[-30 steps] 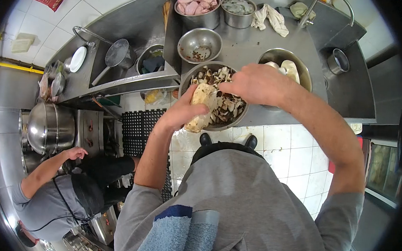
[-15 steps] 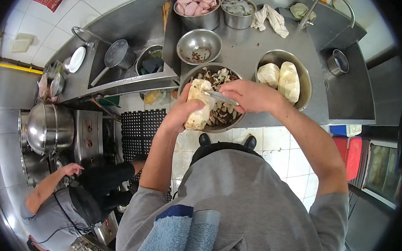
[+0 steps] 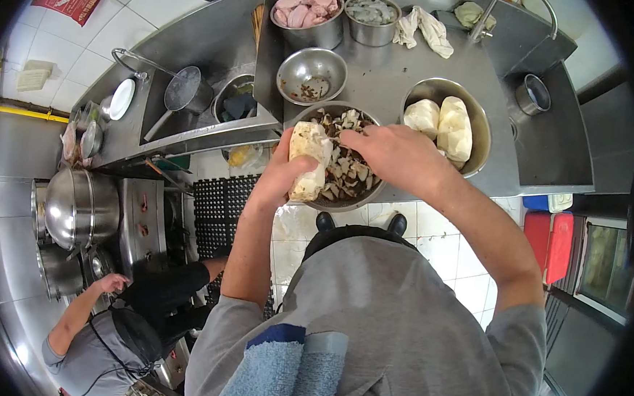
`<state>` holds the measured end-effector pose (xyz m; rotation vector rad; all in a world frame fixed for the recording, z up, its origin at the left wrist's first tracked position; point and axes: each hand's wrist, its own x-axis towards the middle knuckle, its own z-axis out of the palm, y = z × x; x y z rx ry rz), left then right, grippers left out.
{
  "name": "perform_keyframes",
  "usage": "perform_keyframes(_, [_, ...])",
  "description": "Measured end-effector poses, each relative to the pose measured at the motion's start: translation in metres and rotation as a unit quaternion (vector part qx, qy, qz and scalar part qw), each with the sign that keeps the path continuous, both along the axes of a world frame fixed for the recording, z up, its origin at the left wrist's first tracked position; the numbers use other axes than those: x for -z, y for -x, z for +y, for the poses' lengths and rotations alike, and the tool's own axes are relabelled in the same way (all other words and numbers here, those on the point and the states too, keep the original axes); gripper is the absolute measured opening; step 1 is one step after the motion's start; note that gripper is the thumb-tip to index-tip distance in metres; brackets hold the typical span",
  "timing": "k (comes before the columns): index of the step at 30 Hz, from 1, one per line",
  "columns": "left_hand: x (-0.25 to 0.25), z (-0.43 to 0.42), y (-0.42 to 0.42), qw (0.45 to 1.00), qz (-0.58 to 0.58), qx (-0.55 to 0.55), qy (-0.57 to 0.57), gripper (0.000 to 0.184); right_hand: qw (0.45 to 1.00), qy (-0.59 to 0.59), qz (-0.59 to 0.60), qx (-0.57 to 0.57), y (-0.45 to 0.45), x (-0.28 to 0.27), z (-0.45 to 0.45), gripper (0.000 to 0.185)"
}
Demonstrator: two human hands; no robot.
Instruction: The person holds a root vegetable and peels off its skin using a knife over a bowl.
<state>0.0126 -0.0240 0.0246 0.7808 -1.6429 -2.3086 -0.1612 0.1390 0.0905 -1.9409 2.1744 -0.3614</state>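
Note:
My left hand (image 3: 282, 173) is wrapped round a thick pale tuber (image 3: 307, 143), mostly peeled with brownish patches left. It is held upright over the left side of a steel bowl (image 3: 351, 207) full of brown and white peelings (image 3: 349, 177). My right hand (image 3: 399, 156) is closed above the same bowl, just right of the tuber. The knife in it is now almost wholly hidden behind the fingers; its blade showed a moment earlier. To the right, a larger steel bowl (image 3: 484, 154) holds a long peeled tuber (image 3: 455, 130) and a shorter one (image 3: 421, 117).
Behind are a small steel bowl (image 3: 332, 61) with scraps, a pot of pink meat (image 3: 307, 10), a pot of greyish pieces (image 3: 372, 11) and a white cloth (image 3: 425, 32). Sinks flank the counter. A co-worker (image 3: 105, 345) is at lower left, beside the stove.
My right hand has turned over and its knife blade has gone out of sight. The tuber has shifted slightly left in my left hand and turned a little.

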Motion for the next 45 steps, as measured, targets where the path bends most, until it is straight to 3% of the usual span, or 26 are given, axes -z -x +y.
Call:
perform_keyframes(6, [-0.013,0.007,-0.001,0.999,-0.025,-0.014,0.018,0.073,1.0,0.002,0.023,-0.003,-0.005,-0.002,-0.002,0.031])
perform_keyframes(12, [-0.001,0.005,-0.005,0.999,-0.002,-0.006,0.052,0.074,0.996,-0.082,-0.045,0.0,-0.001,-0.003,-0.015,0.024])
perform_keyframes(15, [0.005,0.007,-0.006,1.0,0.006,-0.015,0.023,0.073,0.987,-0.071,-0.14,0.019,0.002,0.008,-0.015,0.016])
perform_keyframes(17, [0.007,0.009,-0.007,0.999,0.009,-0.033,-0.019,0.072,0.977,-0.024,-0.211,0.018,0.0,0.022,-0.015,0.014])
perform_keyframes(21, [0.018,0.012,-0.004,0.998,0.032,-0.047,0.005,0.07,0.954,0.1,-0.282,-0.029,0.0,0.061,-0.018,0.015])
perform_keyframes(24, [0.026,0.014,-0.005,0.997,0.039,-0.061,0.0,0.07,0.929,-0.02,-0.366,0.046,-0.006,0.052,-0.013,0.019])
perform_keyframes(26, [0.031,0.016,-0.006,0.997,0.04,-0.063,-0.007,0.07,0.885,-0.047,-0.455,0.086,-0.007,0.068,-0.012,0.022])
perform_keyframes(30, [0.028,0.018,-0.008,0.998,0.044,-0.043,0.007,0.067,0.757,-0.155,-0.626,0.108,-0.006,0.049,-0.004,0.025])
perform_keyframes(33, [0.02,0.018,-0.007,0.998,0.052,-0.031,0.021,0.068,0.585,-0.177,-0.789,0.07,-0.01,0.064,0.001,0.025])
perform_keyframes(36, [0.016,0.015,-0.009,0.998,0.055,-0.028,-0.006,0.068,0.551,-0.156,-0.815,0.085,-0.018,0.065,0.005,0.026])
perform_keyframes(39, [0.015,0.014,-0.009,0.997,0.046,-0.046,-0.031,0.067,0.605,-0.113,-0.769,0.174,-0.017,0.05,0.015,0.027])
perform_keyframes(42, [0.005,0.017,-0.012,0.998,0.022,-0.056,-0.032,0.067,0.814,-0.077,-0.557,0.145,-0.007,0.05,0.018,0.026])
perform_keyframes(45, [0.003,0.018,-0.013,0.998,0.025,-0.042,-0.037,0.068,0.941,0.065,-0.324,0.068,-0.016,0.049,0.019,0.023])
